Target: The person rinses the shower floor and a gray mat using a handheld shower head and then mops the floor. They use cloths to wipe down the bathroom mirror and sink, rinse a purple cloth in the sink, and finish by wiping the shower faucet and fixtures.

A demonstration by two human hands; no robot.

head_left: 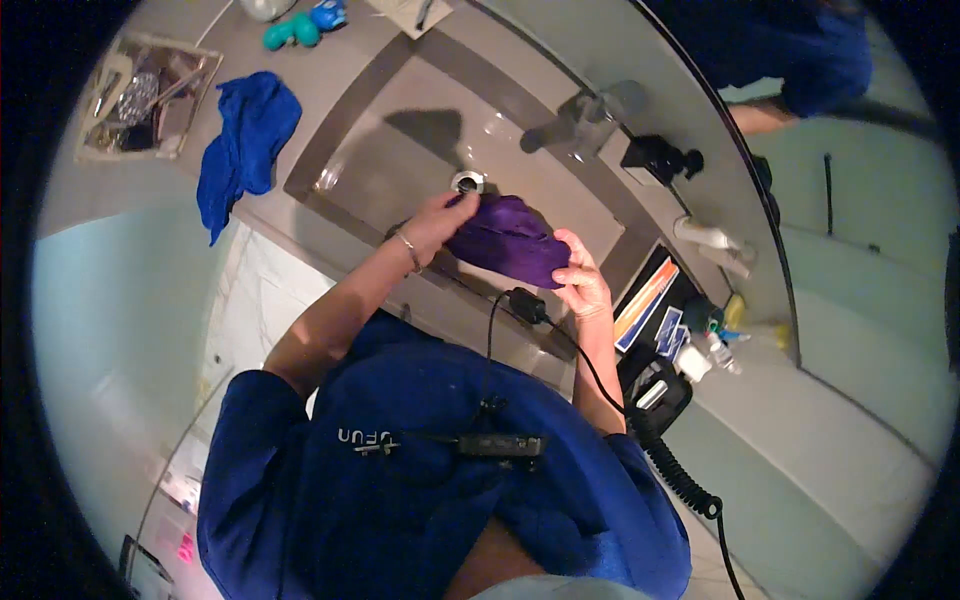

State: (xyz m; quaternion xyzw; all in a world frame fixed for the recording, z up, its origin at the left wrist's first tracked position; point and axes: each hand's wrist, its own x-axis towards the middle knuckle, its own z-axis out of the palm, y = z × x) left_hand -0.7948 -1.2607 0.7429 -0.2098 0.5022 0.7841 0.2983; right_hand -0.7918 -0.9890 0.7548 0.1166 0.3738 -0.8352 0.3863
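Observation:
A purple cloth (506, 240) is stretched between my two hands over the near side of a rectangular washbasin (420, 90). My left hand (439, 225) grips its left end close to the metal drain (469, 182), and a bracelet sits on that wrist. At the right end, my right hand (581, 277) pinches the cloth between thumb and fingers. Beyond the drain, the faucet (574, 127) stands at the back of the basin; no running water can be made out. A blue cloth (251, 142) lies crumpled on the counter to the left.
A clear tray (214, 71) of small items is at the far left, with teal and blue objects (300, 30) nearby. A black dispenser (660, 159), a white tube (705, 232), cards (671, 330) and an open black case (660, 397) line the right. A coiled black cable (675, 472) hangs beside my right arm.

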